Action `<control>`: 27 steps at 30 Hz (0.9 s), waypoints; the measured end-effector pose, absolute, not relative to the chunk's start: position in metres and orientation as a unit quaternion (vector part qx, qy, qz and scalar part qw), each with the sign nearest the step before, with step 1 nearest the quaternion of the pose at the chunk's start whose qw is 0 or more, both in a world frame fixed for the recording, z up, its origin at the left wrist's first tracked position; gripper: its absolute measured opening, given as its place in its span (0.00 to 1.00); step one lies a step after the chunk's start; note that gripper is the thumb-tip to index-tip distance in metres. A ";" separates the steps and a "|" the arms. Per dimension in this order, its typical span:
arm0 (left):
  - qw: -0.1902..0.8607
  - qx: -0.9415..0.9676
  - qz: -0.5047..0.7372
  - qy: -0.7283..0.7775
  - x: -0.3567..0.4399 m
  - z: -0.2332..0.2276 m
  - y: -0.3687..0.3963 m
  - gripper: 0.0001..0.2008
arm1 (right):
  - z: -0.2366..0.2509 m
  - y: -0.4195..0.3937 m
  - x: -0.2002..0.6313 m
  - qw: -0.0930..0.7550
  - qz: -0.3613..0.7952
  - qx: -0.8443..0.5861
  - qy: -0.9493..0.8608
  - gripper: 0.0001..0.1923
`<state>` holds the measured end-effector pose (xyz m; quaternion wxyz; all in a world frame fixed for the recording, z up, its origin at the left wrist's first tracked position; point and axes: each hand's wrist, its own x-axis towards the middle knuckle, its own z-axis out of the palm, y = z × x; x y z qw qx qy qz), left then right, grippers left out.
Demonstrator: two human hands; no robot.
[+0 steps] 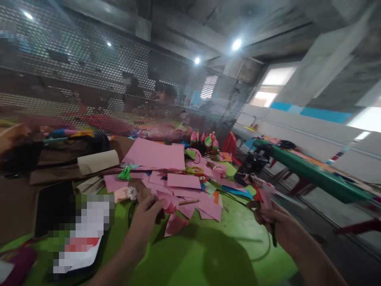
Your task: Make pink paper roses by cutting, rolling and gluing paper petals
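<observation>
Now your left hand pinches a pink paper scrap on the green bench, beside the pencil. Further right, your right hand is clamped on a dark corded tool, probably for gluing; bring them together carefully.

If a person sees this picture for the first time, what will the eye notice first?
Probably the heap of pink paper sheets spread over the green table in the middle. Just below it, the left hand touches a small pink piece, while the right hand at the right grips a tool with a black cord.
</observation>
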<state>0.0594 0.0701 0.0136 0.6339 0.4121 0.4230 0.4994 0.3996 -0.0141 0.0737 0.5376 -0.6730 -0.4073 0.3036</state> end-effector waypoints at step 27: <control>0.566 0.410 0.530 0.480 0.054 0.014 0.094 0.13 | 0.065 0.064 0.247 0.394 0.424 -0.530 -0.620 0.19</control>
